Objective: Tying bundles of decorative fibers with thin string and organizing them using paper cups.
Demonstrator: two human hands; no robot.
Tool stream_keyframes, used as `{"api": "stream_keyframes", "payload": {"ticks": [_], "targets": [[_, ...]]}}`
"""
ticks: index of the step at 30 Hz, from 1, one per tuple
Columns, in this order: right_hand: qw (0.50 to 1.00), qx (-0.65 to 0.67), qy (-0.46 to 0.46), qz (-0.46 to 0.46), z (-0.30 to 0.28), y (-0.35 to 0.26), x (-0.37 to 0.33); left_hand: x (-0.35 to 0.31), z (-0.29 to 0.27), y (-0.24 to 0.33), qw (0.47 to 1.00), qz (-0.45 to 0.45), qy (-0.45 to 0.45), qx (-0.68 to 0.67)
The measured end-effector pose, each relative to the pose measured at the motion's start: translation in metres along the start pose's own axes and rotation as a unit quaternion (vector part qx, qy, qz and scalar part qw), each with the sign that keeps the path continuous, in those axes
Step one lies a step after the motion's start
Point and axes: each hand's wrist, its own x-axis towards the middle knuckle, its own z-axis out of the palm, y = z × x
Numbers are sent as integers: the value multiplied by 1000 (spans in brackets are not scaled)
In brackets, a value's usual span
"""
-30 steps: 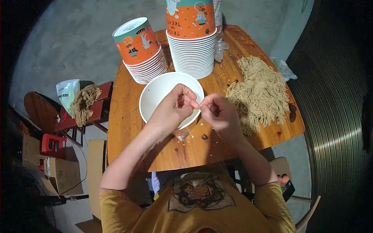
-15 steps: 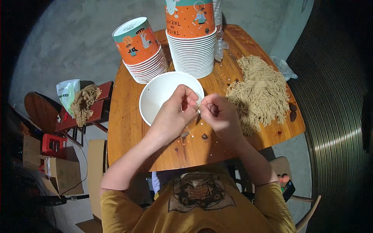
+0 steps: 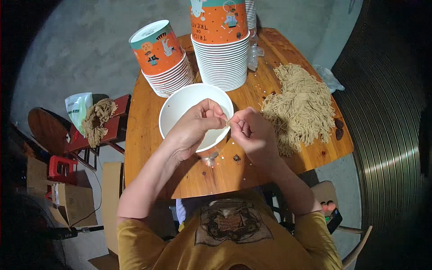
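A white paper bucket point(image 3: 180, 101) lies tipped on the wooden table, its open mouth facing me and a small dark hole on the left of its wall. Both my hands are over its right rim. My left hand point(image 3: 195, 126) reaches across the mouth with thumb and forefinger pinched on a short bit of pale cord point(image 3: 228, 123). Pressed close beside it, my right hand point(image 3: 255, 135) has curled fingers and pinches the same cord. Most of the cord is hidden by my fingers. To the right sits a heap of beige cords point(image 3: 301, 105).
Two stacks of upturned orange buckets, one tall point(image 3: 220, 63) and one shorter point(image 3: 164, 67), stand behind. A clear plastic bag point(image 3: 330, 78) lies at the table's right edge. More cord point(image 3: 99, 119) hangs over a red bench point(image 3: 119, 108) on the left. Small bits dot the table point(image 3: 189, 180).
The bucket has shifted slightly left and turned a little, showing more of its lower rim. My left fingers have moved closer together around the cord; my right hand has hardly moved.
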Motion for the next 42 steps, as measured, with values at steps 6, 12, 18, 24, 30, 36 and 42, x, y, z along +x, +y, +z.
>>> {"api": "stream_keyframes", "payload": {"ticks": [6, 12, 18, 24, 30, 36, 42], "targets": [[995, -72, 40, -60, 0, -2, 2, 0, -2, 3, 999, -20, -21, -45], [978, -155, 45, -130, -6, -4, 4, -1, 4, 2, 999, 3, 20, 26], [961, -215, 33, -171, -12, -2, 8, -4, 6, 3, 995, 37, 29, 92], [937, -285, -5, -203, -15, -3, 9, -3, 14, 3, 992, 50, 32, 113], [974, 42, -151, 161, -22, -5, 17, -1, 9, -2, 992, 57, 19, 112], [848, 348, -190, 353, -30, 11, 21, 0, 10, -1, 994, 42, 18, 94], [979, 142, -79, 120, -20, 1, 10, 1, 7, -4, 994, 47, 16, 100]]}}
